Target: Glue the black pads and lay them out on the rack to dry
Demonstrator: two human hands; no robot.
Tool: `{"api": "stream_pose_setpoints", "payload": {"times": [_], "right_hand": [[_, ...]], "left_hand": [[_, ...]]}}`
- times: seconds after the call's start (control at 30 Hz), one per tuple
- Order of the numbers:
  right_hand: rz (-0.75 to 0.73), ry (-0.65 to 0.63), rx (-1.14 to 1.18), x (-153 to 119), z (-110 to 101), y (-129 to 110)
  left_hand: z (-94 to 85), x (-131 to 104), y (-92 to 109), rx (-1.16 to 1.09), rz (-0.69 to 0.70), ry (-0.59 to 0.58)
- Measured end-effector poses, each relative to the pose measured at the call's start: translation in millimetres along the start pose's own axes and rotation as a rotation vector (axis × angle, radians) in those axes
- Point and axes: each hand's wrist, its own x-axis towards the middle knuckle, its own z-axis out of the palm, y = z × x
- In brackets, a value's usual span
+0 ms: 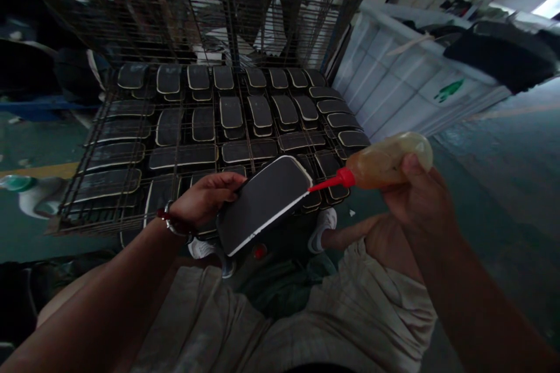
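Note:
My left hand (209, 198) pinches one long edge of a dark, flat panel (266, 201) with rounded corners and a pale rim, held tilted above my lap. In my right hand (417, 192) is a squeeze bottle (385, 160) of amber liquid, gripped near its base and lying almost level. Its red nozzle (326, 183) points left, with the tip at the panel's right-hand rim. The fingers under the bottle are partly hidden.
Before me a wire rack (184, 154) bears many similar dark panels (231, 112) in rows. A white bin (406, 70) with dark material on top stands at the right. On the left is a white bottle (41, 195) with a green cap. My shoes (324, 227) are beneath the rack's front edge.

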Motion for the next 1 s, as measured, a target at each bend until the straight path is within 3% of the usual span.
{"api": "stream_pose_setpoints", "payload": {"times": [0.27,0.5,1.0], "right_hand": [[-0.09,0.151,0.05,7,8,6],[-0.133,0.137,0.005,-1,12,15],[-0.078,0.145,-0.052,-39,39,21]], "left_hand": [[7.2,2,0,-0.149,-0.038,-0.031],[7.6,3,0,-0.173,-0.056,-0.016],[6.5,5,-3,-0.233,-0.058,0.021]]}}
